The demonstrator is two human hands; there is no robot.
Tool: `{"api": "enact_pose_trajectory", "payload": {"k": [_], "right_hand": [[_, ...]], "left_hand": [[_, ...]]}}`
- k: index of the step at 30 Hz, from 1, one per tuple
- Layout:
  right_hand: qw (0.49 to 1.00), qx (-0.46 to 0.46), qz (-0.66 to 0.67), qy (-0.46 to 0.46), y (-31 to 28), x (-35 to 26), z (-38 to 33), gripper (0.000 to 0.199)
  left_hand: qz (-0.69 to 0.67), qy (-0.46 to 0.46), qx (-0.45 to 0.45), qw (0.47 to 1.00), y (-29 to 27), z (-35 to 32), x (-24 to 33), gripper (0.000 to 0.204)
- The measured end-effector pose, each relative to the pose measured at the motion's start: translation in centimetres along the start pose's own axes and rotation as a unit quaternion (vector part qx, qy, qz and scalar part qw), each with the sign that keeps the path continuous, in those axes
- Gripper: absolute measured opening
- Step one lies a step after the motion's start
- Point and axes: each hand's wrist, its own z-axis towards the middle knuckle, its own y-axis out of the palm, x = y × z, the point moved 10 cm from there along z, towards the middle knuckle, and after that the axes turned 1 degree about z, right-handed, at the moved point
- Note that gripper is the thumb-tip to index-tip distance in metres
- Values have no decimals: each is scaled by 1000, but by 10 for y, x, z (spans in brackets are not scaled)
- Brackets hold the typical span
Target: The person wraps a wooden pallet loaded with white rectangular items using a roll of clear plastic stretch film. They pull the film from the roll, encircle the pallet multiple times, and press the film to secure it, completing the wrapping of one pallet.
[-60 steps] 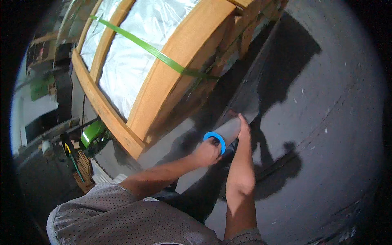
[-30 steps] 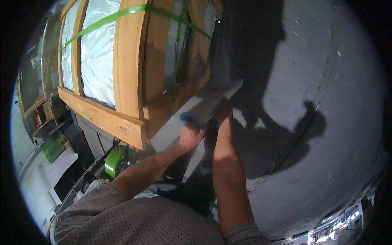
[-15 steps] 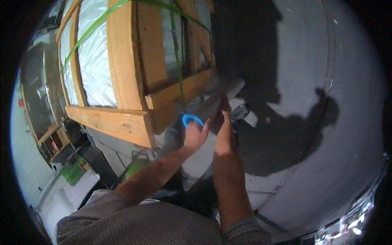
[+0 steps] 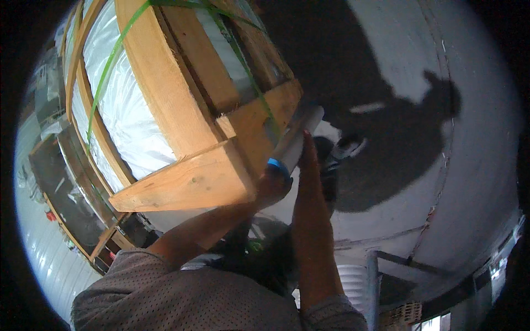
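Note:
A grey-white roll of stretch film [image 4: 291,144] with a blue core end is held slantwise between my hands, close to the lower corner of a wooden crate [image 4: 182,185]. My left hand [image 4: 276,186] is closed at the blue end, its fingers partly hidden. Along the roll's right side lies my right hand [image 4: 309,150], dark and seen edge-on, with its fingers against the film. Inside the crate's planks is a load wrapped in shiny clear plastic [image 4: 130,127]. A green strap [image 4: 113,55] runs around the crate.
Grey floor [image 4: 397,220] spreads to the right, with my shadow and the crate's on it. A shoe [image 4: 349,148] shows just beyond my right hand. A metal rail [image 4: 372,287] stands at the lower right. Another wood-framed item [image 4: 69,179] is at the left.
The view has turned, so the crate appears tilted and nearer. The roll has swung more upright beside the crate's corner, and my left hand now hides more of its blue end.

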Motion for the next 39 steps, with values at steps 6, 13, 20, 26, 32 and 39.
{"api": "enact_pose_trajectory", "payload": {"k": [6,13,20,26,32,39], "right_hand": [[988,123,-54,-70,12,21,-76,44],[895,9,-371,-250,19,-8,-41,58],[993,39,61,-97,-1,88,-78,69],[967,117,-220,-52,-49,87,-84,64],[841,-7,-389,-375,-19,60,-106,67],[985,18,153,-84,3,192,-110,72]], "left_hand": [[34,12,64,997,-37,-18,-11,35],[152,93,-319,931,52,-74,-40,29],[-222,-344,-97,907,45,-101,-85,40],[-47,-119,-174,977,43,-125,-75,50],[-12,122,-196,973,29,-143,-47,24],[-31,-117,-188,975,22,-157,-125,46]]}}
